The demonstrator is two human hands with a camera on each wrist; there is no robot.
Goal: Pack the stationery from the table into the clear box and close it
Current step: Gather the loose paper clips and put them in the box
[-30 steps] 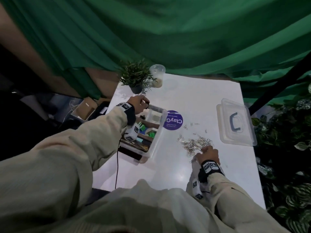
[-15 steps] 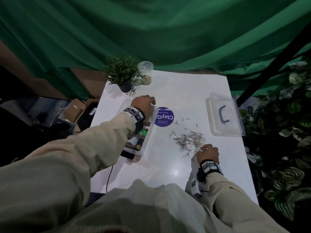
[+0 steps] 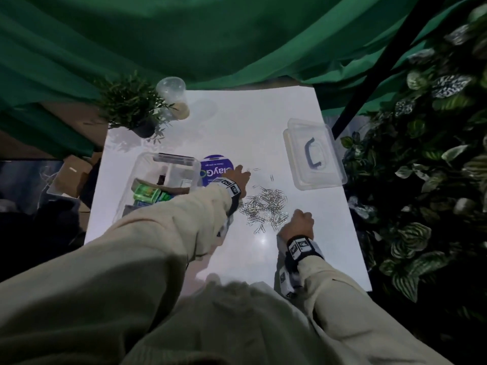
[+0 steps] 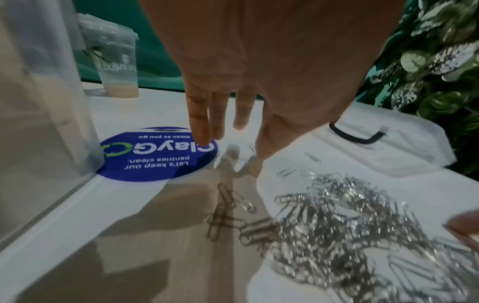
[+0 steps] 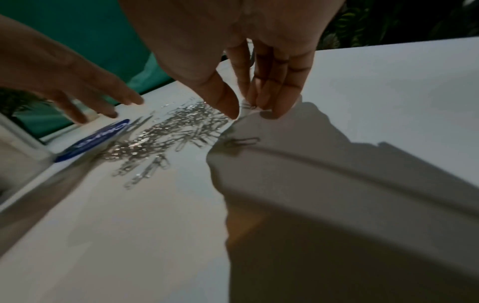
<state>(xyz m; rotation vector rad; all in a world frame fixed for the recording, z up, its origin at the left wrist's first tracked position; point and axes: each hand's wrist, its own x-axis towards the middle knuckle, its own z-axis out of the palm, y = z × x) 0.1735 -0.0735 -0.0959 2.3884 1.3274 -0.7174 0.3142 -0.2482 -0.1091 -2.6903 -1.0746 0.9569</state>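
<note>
While the clear box (image 3: pixel 158 180) stands open on the white table (image 3: pixel 237 254), a heap of silver paper clips (image 3: pixel 266 206) is seen just to the right of it, with a round blue sticker (image 3: pixel 214 168) between box and heap at the far side. Green packets (image 3: pixel 147 193) and other stationery are held inside the box; what the other items are cannot be made out. The box's lid (image 3: pixel 313 154), with its dark handle up, is laid flat well to the right of the heap.

The left hand (image 3: pixel 241 177) is stretched out low over the table at the far left edge of the heap, its fingers (image 4: pixel 204 119) straight and spread, nothing held; a few stray clips (image 3: pixel 257 169) lie just beyond its tips. The right hand (image 3: pixel 300 221) is set at the near right corner of the heap, fingers (image 5: pixel 269 92) curled downward and thumb brought in, and a clip or two (image 5: pixel 247 106) is pinched between them just above the table. One lone clip (image 5: pixel 243 141) lies in that hand's shadow.

A potted plant (image 3: pixel 131 106) and a clear plastic cup (image 3: pixel 175 101) stand behind the box at the table's far edge.
</note>
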